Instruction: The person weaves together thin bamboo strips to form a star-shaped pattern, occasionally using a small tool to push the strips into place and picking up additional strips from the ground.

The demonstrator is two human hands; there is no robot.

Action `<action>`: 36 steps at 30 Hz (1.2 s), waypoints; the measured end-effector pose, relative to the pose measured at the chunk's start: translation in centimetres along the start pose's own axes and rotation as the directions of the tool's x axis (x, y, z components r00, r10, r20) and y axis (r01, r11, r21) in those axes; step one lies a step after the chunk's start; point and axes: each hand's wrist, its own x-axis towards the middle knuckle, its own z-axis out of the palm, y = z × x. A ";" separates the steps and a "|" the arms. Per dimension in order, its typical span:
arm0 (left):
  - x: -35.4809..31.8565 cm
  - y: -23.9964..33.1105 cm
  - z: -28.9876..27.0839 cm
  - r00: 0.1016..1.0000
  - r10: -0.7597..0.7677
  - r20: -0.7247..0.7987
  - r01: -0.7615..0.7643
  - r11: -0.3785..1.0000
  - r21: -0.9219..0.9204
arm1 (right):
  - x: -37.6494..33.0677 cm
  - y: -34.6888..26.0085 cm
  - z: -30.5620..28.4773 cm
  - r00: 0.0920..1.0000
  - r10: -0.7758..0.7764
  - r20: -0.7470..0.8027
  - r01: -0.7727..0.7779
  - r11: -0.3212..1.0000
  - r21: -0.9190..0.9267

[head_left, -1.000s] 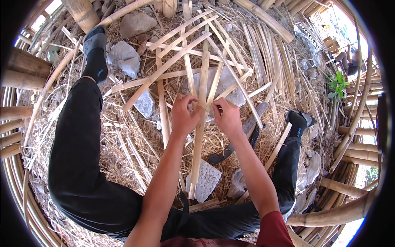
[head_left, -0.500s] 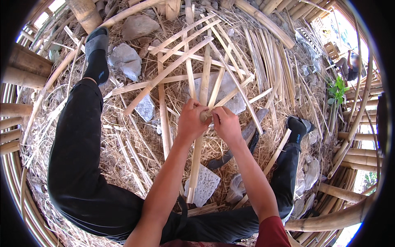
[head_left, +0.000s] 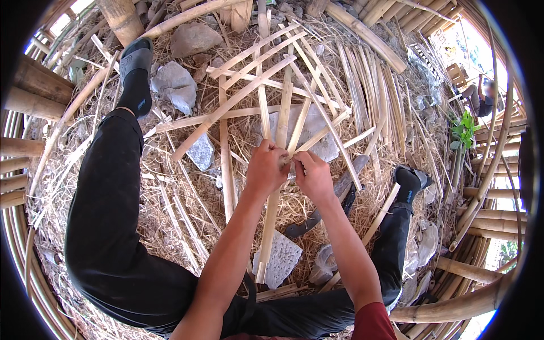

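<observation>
Several split bamboo strips fan out and cross one another in an open lattice, and they converge at my hands. My left hand is closed around the strips at this meeting point, its thumb pressed on them. Beside it, my right hand pinches at the same junction with thumb and forefinger; what lies between those fingertips is too small to make out. One long strip runs from the junction toward me, over a flat pitted stone. Other strips cross the far part of the lattice.
A dark curved tool like a machete lies right of my right hand. Rocks sit in the straw. Loose bamboo strips are stacked at far right. My legs spread on both sides. Another person sits at far right.
My hands stay at the junction, with only slight finger movement. The view has shifted slightly.
</observation>
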 end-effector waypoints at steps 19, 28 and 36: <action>0.3 0.1 -0.1 0.996 0.075 0.049 -0.074 0.997 -0.014 | -0.1 -0.4 0.5 0.999 -0.019 -0.045 0.020 1.000 0.007; 0.7 -0.5 0.8 0.993 0.113 -0.025 -0.114 0.992 -0.059 | 0.1 -0.5 0.1 1.000 0.008 -0.029 -0.006 0.997 0.081; 1.2 -1.5 0.5 0.991 0.131 0.007 -0.129 0.980 -0.153 | -3.1 -0.4 -2.1 0.964 0.128 -0.234 -0.143 0.988 -0.051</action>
